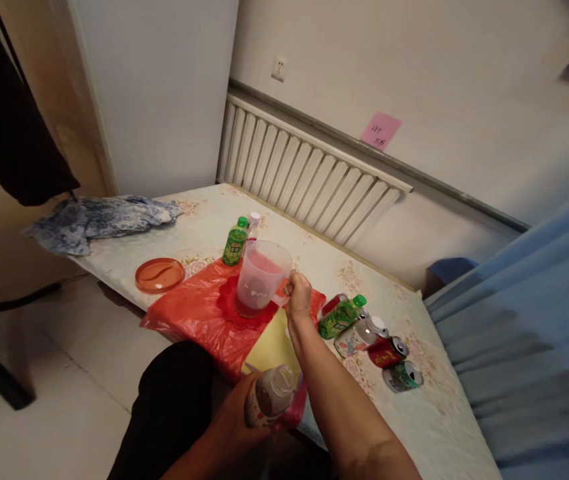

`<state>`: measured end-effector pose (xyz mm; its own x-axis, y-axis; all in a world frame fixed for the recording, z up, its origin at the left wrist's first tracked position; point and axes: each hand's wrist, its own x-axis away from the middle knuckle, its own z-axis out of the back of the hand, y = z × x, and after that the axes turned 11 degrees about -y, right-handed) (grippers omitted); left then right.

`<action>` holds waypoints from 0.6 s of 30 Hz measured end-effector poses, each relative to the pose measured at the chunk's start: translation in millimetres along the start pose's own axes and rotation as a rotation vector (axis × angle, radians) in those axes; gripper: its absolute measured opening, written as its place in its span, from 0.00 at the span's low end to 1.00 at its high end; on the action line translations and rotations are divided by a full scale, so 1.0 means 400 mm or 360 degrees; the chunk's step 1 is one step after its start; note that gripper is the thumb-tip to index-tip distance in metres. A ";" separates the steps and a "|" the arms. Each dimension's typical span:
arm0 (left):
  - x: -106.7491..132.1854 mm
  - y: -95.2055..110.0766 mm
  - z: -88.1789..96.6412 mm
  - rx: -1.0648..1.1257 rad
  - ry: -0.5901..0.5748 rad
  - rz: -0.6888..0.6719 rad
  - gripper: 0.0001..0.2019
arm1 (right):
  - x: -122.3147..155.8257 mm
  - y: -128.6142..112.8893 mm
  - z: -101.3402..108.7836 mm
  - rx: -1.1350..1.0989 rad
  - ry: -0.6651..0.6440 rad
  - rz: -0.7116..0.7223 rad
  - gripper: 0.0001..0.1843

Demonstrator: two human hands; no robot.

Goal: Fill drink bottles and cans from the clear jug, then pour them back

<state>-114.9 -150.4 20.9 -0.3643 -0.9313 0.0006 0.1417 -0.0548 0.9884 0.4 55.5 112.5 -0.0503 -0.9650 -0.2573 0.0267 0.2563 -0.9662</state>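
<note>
My right hand [298, 293] is closed around the handle of a translucent plastic measuring jug [259, 277]. A little dark liquid shows at the jug's bottom. The jug is over a red scalloped dish [227, 307]; whether it rests there or hangs just above, I cannot tell. Low in the view, my left hand [237, 410] is wrapped round a clear plastic bottle [270, 393] with a printed label, tilted toward the right. No cap shows clearly on it. Under the dish lies a red plastic bag [184, 313], with a yellow sheet [277, 343] beside it.
Behind the jug stand a green-capped bottle [235, 241] and a white-capped bottle [253, 227]. Several bottles and cans, including a red can [387, 351], lie at right. An orange lid [159, 275] and crumpled cloth [109, 220] are left. A radiator [304, 167] lines the wall.
</note>
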 end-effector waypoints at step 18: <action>-0.037 0.049 0.033 -0.0086 -0.0012 -0.0027 0.33 | 0.209 0.015 0.154 -0.0027 -0.0184 -0.0288 0.21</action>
<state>-119.0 -132.8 42.2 -0.3739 -0.9273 -0.0148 0.1850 -0.0902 0.9786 57.8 -26.9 86.2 0.0621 -0.9950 -0.0777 0.0108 0.0785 -0.9969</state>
